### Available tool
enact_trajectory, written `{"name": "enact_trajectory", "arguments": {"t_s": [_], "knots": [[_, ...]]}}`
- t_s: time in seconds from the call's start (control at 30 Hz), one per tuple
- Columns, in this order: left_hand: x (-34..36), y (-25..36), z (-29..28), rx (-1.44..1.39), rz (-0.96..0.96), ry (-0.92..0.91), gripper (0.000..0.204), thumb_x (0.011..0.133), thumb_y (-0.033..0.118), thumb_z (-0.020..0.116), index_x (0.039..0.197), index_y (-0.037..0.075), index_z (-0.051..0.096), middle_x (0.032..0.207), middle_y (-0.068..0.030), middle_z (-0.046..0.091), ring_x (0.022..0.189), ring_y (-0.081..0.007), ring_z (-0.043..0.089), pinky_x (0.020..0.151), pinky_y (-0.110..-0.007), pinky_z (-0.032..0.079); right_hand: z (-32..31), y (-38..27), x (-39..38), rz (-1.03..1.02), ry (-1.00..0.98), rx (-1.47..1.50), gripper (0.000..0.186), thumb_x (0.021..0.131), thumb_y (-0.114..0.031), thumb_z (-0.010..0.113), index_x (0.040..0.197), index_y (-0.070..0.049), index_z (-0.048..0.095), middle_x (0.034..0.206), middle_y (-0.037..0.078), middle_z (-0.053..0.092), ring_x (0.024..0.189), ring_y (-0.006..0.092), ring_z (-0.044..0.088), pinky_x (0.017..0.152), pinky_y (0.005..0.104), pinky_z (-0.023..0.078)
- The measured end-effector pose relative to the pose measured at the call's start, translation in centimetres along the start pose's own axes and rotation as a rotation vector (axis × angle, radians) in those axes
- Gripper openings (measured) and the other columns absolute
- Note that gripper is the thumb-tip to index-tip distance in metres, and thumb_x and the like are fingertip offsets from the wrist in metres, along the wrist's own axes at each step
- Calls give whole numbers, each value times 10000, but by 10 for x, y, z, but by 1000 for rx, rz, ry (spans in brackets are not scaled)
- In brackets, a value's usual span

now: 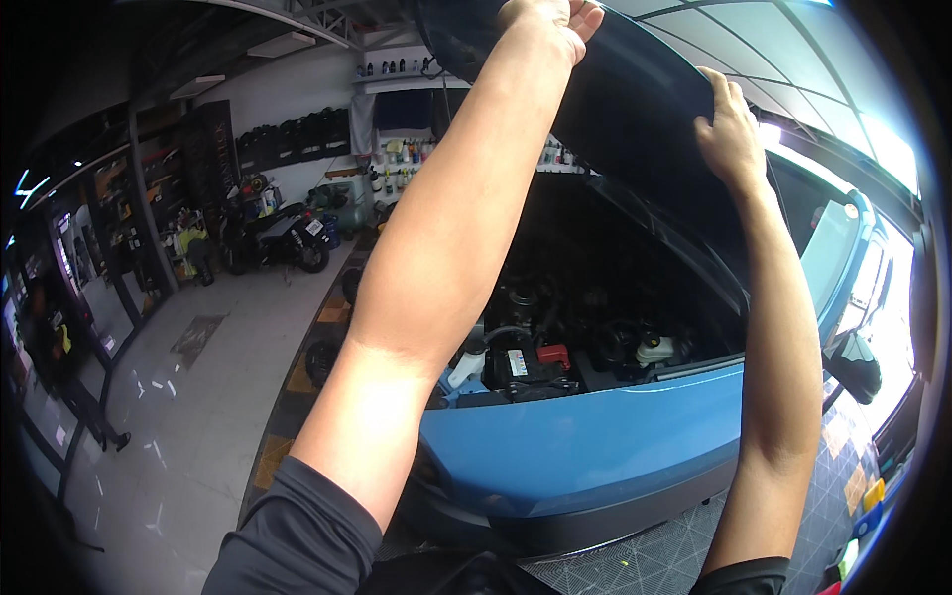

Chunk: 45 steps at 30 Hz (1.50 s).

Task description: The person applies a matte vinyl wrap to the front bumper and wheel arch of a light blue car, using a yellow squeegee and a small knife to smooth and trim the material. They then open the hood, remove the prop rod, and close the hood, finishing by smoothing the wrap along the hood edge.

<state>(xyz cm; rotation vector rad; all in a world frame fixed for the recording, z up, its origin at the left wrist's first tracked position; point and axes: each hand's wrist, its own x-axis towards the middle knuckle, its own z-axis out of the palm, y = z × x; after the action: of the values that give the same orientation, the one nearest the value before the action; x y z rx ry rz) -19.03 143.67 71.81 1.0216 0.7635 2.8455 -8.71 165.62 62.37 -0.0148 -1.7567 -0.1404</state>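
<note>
The raised hood [640, 109] of a blue car stands over the engine bay, its dark underside toward me. My right hand [732, 134] grips the hood's right edge, thumb against the underside and fingers over the rim. Stretched up high, my left hand [551, 20] is at the hood near the top of the picture, its fingers curled and partly cut off. In the bay below sit a battery [514, 367] with a red terminal cover [552, 355], a pale fluid reservoir [654, 348] and a white filler neck [467, 365].
The car's blue front panel [585, 436] lies between my arms; a side mirror [855, 367] juts out at right. Far left are a motorcycle [283, 238], shelves with bottles [397, 164] and a person in dark clothes [64, 367] by glass doors. Coloured containers [871, 506] stand lower right.
</note>
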Motion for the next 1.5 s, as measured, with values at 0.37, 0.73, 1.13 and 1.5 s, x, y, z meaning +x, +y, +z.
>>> {"name": "enact_trajectory", "arguments": {"t_s": [0.37,0.73,1.13,1.5], "knots": [[-5,-27,-1,-78,264,103,36,909,4,674,893,35,683,759,-23,629,615,-98,581,506,-211,455,-3,0,0,-1,-29,34,654,808,-88,574,1446,-176,458,1320,209,563,1186,433,581,1026,500,468],[-25,-42,-15,137,552,78,309,1014,279,624,1085,-22,634,933,-129,710,778,-185,687,687,-294,556,2,1,-1,-24,37,10,632,797,-75,568,1418,-160,483,1284,208,579,1174,425,588,1018,500,473],[-27,28,-13,718,325,-31,301,985,265,658,952,-34,644,804,-119,714,611,-183,695,430,-253,488,3,2,1,-35,25,39,633,804,-90,570,1427,-165,485,1327,208,567,1209,429,577,1040,494,466],[-5,13,-16,399,214,-64,204,959,180,676,808,67,599,684,-39,616,539,-140,613,444,-236,498,0,1,2,10,-26,42,652,792,-74,566,1433,-155,480,1339,218,557,1223,439,565,1050,498,457]]}}
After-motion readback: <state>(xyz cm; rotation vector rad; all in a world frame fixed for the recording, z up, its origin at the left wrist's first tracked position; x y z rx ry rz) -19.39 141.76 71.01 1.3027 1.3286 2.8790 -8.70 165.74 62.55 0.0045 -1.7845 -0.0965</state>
